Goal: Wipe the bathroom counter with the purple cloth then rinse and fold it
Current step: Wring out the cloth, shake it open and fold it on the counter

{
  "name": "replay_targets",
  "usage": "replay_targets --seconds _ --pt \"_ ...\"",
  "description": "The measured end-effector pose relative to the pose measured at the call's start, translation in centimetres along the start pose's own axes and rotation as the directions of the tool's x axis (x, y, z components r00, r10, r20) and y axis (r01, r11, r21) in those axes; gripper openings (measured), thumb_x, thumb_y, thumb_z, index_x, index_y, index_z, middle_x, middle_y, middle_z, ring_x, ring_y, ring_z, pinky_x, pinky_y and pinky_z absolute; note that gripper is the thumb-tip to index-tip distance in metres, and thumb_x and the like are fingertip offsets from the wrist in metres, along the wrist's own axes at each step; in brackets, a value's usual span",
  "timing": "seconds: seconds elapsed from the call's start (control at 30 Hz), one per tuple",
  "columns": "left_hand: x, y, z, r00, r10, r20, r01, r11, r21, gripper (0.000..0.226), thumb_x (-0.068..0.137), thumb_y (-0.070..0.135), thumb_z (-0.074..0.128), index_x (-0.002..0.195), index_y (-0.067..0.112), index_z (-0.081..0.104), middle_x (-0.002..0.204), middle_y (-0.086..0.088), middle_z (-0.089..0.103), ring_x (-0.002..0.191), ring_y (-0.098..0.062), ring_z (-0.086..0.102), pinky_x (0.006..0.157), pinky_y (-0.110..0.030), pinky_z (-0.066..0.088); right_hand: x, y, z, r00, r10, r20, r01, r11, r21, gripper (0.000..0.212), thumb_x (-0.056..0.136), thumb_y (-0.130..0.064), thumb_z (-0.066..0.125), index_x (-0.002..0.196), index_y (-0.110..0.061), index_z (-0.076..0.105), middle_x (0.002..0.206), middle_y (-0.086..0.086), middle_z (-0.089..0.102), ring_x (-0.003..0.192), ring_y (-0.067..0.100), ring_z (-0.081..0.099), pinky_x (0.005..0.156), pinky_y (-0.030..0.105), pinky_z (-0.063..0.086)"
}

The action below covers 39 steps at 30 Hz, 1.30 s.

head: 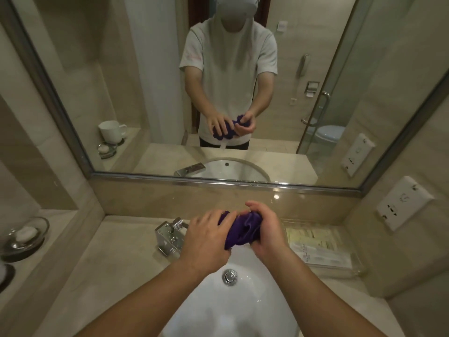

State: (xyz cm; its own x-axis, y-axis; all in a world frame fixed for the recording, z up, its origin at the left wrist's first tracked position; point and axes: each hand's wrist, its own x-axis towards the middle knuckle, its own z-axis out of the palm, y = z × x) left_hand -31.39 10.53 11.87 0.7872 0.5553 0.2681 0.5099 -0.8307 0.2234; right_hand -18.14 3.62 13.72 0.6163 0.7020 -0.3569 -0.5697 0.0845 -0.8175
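Note:
The purple cloth (240, 229) is bunched into a wad above the far end of the white sink (233, 302). My left hand (206, 242) grips its left side, fingers wrapped over the top. My right hand (264, 229) clutches its right side, thumb and fingers curled around the folds. Both hands hold it in the air in front of the chrome faucet (171, 235), which my left hand partly hides. The beige stone counter (116, 259) surrounds the basin. I cannot tell whether water is running.
A clear tray of packaged toiletries (320, 249) lies on the counter at right. A glass soap dish with a white bar (24, 235) sits on the left ledge. The mirror (218, 93) covers the wall ahead; a wall socket plate (403, 203) is at right.

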Motion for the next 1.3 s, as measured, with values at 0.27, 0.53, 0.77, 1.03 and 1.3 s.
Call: replay_targets --seconds 0.27,0.53,0.77,1.03,1.3 --pt "3.7 -0.5 -6.7 0.912 -0.319 0.259 0.396 0.51 -0.764 0.056 0.047 0.001 0.067 0.09 0.036 0.072 0.074 0.004 0.073 0.063 -0.021 0.067 0.051 -0.037 0.055 -1.8 -5.5 -0.8 0.958 -0.055 0.282 0.214 0.791 -0.573 0.044 0.069 0.012 0.06 0.104 -0.013 0.07 0.101 0.013 0.073 0.088 0.029 0.07 0.063 0.03 0.056" --pt "5.5 0.6 -10.7 0.926 -0.202 0.318 0.301 -0.114 -0.947 0.042 0.076 -0.009 0.06 0.115 0.006 0.066 0.103 -0.016 0.073 0.089 -0.028 0.069 0.078 -0.036 0.057 -3.1 -8.6 0.0 0.93 0.029 0.367 0.342 0.299 -0.891 0.077 0.077 -0.001 0.072 0.139 -0.039 0.045 0.13 -0.005 0.054 0.12 0.015 0.053 0.087 0.028 0.054" --pt "7.4 2.7 -12.6 0.954 -0.247 0.17 0.155 -0.082 -0.985 0.057 0.08 0.001 0.072 0.129 0.029 0.061 0.117 -0.006 0.071 0.099 -0.02 0.07 0.083 -0.034 0.052 -4.6 -7.7 3.7 0.841 -0.135 0.525 0.531 0.397 -0.749 0.063 0.083 -0.031 0.079 0.135 -0.034 0.045 0.112 -0.017 0.067 0.097 -0.004 0.065 0.083 0.017 0.054" --pt "5.2 0.6 -11.5 0.869 -0.072 0.49 0.492 0.009 -0.871 0.068 0.082 0.066 0.062 0.13 0.018 0.061 0.123 -0.007 0.07 0.115 -0.025 0.066 0.101 -0.04 0.048 -4.4 -8.6 4.5 0.875 -0.216 0.432 0.449 0.693 -0.563 0.023 0.097 -0.008 0.057 0.111 -0.025 0.063 0.107 0.004 0.074 0.102 0.02 0.069 0.093 0.04 0.056" --pt "5.1 2.7 -10.1 0.943 -0.256 0.214 0.268 0.2 -0.943 0.028 0.087 0.015 0.075 0.114 0.014 0.069 0.097 -0.005 0.077 0.091 -0.022 0.074 0.082 -0.035 0.059 -4.1 -11.4 3.8 0.982 -0.143 0.125 0.184 0.553 -0.812 0.051 0.083 -0.068 0.063 0.094 -0.019 0.071 0.088 0.003 0.076 0.084 0.023 0.073 0.08 0.04 0.062"
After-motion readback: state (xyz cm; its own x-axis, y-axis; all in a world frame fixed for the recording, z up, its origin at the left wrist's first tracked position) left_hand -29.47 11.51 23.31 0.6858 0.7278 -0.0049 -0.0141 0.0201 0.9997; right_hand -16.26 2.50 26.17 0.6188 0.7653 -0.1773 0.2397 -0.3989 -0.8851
